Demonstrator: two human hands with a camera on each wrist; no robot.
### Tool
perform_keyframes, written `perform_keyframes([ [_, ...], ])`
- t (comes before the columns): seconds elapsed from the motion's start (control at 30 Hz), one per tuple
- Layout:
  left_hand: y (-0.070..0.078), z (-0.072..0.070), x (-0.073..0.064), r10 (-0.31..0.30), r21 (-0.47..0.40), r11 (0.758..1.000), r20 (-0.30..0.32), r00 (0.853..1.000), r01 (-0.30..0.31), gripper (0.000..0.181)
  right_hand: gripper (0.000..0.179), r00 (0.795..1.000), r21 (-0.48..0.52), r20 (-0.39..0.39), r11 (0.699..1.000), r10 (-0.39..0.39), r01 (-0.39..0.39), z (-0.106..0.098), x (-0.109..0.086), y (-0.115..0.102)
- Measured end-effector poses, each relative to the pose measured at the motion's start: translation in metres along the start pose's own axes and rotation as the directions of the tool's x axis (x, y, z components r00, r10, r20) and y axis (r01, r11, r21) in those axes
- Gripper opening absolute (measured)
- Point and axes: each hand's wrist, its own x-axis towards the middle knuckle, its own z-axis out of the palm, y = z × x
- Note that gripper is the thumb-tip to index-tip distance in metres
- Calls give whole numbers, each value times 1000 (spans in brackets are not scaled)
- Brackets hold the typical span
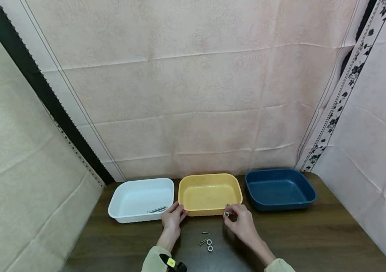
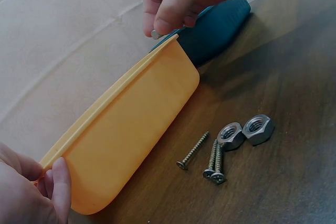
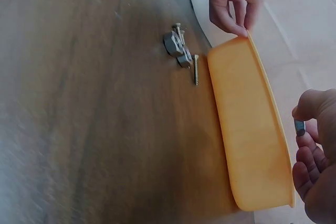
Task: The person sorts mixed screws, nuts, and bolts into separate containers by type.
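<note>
My left hand (image 1: 171,222) pinches the rim of the yellow tray (image 2: 131,129) at its near left corner. At the tray's near right corner, my right hand (image 1: 242,223) holds a metal nut (image 3: 300,127) between thumb and fingers, right by the rim. On the table in front of the tray lie two hex nuts (image 2: 258,129) side by side. Close to them are a pair of screws (image 2: 215,163) lying together and one single screw (image 2: 193,149).
To the left stands a white tray (image 1: 138,185) with several thin metal pieces (image 1: 157,209) inside. A dark blue tray (image 1: 281,207) is at the right. All stand on a brown wooden table (image 1: 322,234), with pale patterned cloth (image 1: 193,87) hung behind and at both sides.
</note>
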Motion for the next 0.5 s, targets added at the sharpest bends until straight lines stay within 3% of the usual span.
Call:
perform_keyframes([
  [0.2,-1,0,1,0,0,1000,-8,1000,0,39,27,999,-4,-17,1000,-31,31,0,10,4],
  [0.5,-1,1,0,6,3,1000,-10,1000,-6,40,23,1000,1,-22,1000,-15,15,2,24,10],
])
